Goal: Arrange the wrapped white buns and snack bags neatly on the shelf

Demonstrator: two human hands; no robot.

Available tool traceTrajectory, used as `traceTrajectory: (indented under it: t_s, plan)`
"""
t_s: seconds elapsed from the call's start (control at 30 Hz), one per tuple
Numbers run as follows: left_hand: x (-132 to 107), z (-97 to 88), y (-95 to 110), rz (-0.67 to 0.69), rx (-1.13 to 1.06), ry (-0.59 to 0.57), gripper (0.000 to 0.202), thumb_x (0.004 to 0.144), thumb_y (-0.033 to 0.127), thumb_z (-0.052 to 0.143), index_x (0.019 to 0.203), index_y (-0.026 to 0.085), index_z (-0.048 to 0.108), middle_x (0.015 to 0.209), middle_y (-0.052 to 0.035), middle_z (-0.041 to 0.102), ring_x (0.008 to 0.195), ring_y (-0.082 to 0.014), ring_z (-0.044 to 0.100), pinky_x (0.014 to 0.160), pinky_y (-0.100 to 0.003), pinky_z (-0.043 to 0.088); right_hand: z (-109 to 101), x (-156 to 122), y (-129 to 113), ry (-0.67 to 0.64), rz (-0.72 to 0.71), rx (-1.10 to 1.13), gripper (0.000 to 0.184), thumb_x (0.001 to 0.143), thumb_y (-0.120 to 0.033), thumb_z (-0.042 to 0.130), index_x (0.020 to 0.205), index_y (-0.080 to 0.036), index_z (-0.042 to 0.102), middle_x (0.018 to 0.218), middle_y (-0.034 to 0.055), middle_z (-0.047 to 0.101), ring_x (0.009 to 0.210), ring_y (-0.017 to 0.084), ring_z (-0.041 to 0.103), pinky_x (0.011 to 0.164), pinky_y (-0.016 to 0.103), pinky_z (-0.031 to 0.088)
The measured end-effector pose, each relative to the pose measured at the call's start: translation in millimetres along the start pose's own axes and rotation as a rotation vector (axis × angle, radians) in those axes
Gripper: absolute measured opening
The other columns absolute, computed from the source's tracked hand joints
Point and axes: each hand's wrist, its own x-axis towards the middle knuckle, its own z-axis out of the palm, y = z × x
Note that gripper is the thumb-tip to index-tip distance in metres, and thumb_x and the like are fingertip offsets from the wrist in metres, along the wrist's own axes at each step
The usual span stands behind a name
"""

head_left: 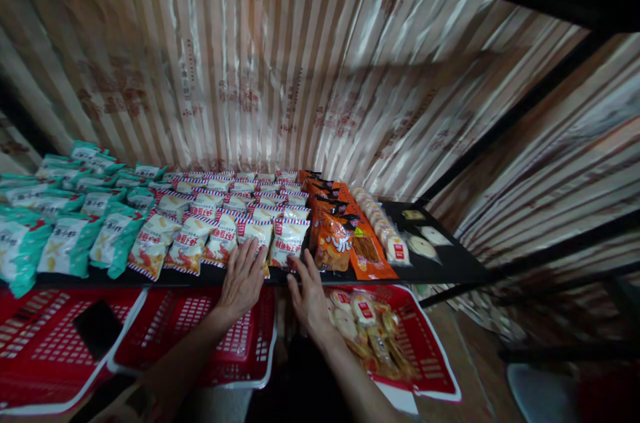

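My left hand (243,278) lies flat, fingers stretched out, on the front edge of a black shelf (450,263), touching a white snack packet with red-blue trim (256,234). My right hand (309,293) is beside it, fingers spread and open, fingertips at the shelf edge just below another such packet (287,241) and next to the orange snack bags (333,239). Neither hand holds anything.
Rows of teal packets (70,243) fill the shelf's left, round wrapped cakes (395,248) its right. Below stand three red baskets: one with a black phone (97,327), one under my left arm (245,349), one with wrapped snacks (425,343). A striped curtain hangs behind.
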Motion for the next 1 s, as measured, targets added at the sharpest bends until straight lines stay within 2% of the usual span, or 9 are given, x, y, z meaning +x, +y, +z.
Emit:
traceTrajectory:
  t_s: [0.13, 0.23, 0.33, 0.5, 0.63, 0.77, 0.87, 1.0]
  plan:
    - [-9, -4.2, 8, -0.069, 0.013, 0.012, 0.052, 0.089, 0.024, 0.046, 0.139, 0.014, 0.035, 0.150, -0.0174, 0.025, 0.140, -0.0301, 0.016, 0.111, -0.051, 0.022, 0, 4, 0, 0.010, 0.003, 0.023, 0.035, 0.090, -0.030, 0.042, 0.117, -0.019, 0.062, 0.144, 0.0134, 0.038, 0.132, 0.025, 0.038, 0.106, 0.044, 0.037]
    - [-15, -6.5, 19, -0.126, 0.009, 0.021, 0.057, 0.088, 0.020, 0.046, 0.142, 0.015, 0.030, 0.153, -0.0166, 0.014, 0.141, -0.0312, 0.013, 0.111, -0.053, 0.022, 2, 4, 3, -0.031, -0.019, 0.054, 0.035, 0.089, -0.029, 0.043, 0.114, -0.017, 0.063, 0.141, 0.0151, 0.042, 0.129, 0.024, 0.042, 0.106, 0.042, 0.037]
    - [-19, -5.5, 30, -0.190, 0.001, 0.028, 0.060, 0.086, 0.014, 0.045, 0.143, 0.013, 0.026, 0.154, -0.0167, 0.007, 0.141, -0.0319, 0.010, 0.110, -0.054, 0.023, -1, 0, 6, -0.055, -0.009, 0.062, 0.036, 0.089, -0.029, 0.043, 0.117, -0.017, 0.061, 0.143, 0.0141, 0.039, 0.132, 0.024, 0.038, 0.107, 0.042, 0.036]
    - [-28, -0.6, 41, -0.247, -0.014, 0.016, 0.060, 0.086, 0.013, 0.044, 0.143, 0.012, 0.025, 0.153, -0.0178, 0.009, 0.141, -0.0321, 0.009, 0.111, -0.056, 0.022, -20, -17, 15, -0.091, -0.022, 0.054, 0.039, 0.089, -0.029, 0.042, 0.122, -0.016, 0.058, 0.145, 0.0143, 0.038, 0.133, 0.023, 0.038, 0.108, 0.043, 0.035]
    - [-37, -4.8, 54, -0.276, -0.012, 0.003, 0.058, 0.086, 0.012, 0.044, 0.142, 0.011, 0.029, 0.153, -0.0181, 0.012, 0.141, -0.0313, 0.009, 0.111, -0.054, 0.024, -34, -30, 20, -0.149, -0.055, 0.051, 0.041, 0.088, -0.026, 0.043, 0.124, -0.015, 0.057, 0.144, 0.0142, 0.039, 0.130, 0.023, 0.042, 0.106, 0.041, 0.038]
    - [-49, -19.9, 82, -0.312, -0.044, 0.043, 0.056, 0.088, 0.014, 0.042, 0.142, 0.012, 0.028, 0.153, -0.0182, 0.011, 0.141, -0.0307, 0.009, 0.107, -0.051, 0.031, -54, -44, 10, -0.225, -0.040, 0.027, 0.040, 0.085, -0.023, 0.044, 0.121, -0.013, 0.059, 0.139, 0.0165, 0.046, 0.125, 0.025, 0.048, 0.102, 0.042, 0.042]
    - [-62, -36.5, 110, -0.276, -0.095, 0.072, 0.053, 0.089, 0.015, 0.040, 0.141, 0.014, 0.030, 0.153, -0.0170, 0.012, 0.141, -0.0301, 0.010, 0.107, -0.052, 0.032, -76, -62, 0, -0.255, -0.061, 0.025, 0.037, 0.085, -0.021, 0.045, 0.117, -0.014, 0.062, 0.135, 0.0152, 0.050, 0.122, 0.024, 0.051, 0.102, 0.041, 0.042]
    - [-87, -58.0, 150, -0.229, -0.153, 0.098, 0.047, 0.090, 0.013, 0.037, 0.138, 0.015, 0.034, 0.150, -0.0159, 0.025, 0.141, -0.0264, 0.016, 0.108, -0.049, 0.034, -111, -91, 0, -0.277, -0.080, 0.045, 0.035, 0.084, -0.020, 0.046, 0.114, -0.017, 0.064, 0.134, 0.0131, 0.052, 0.119, 0.023, 0.054, 0.101, 0.040, 0.042]
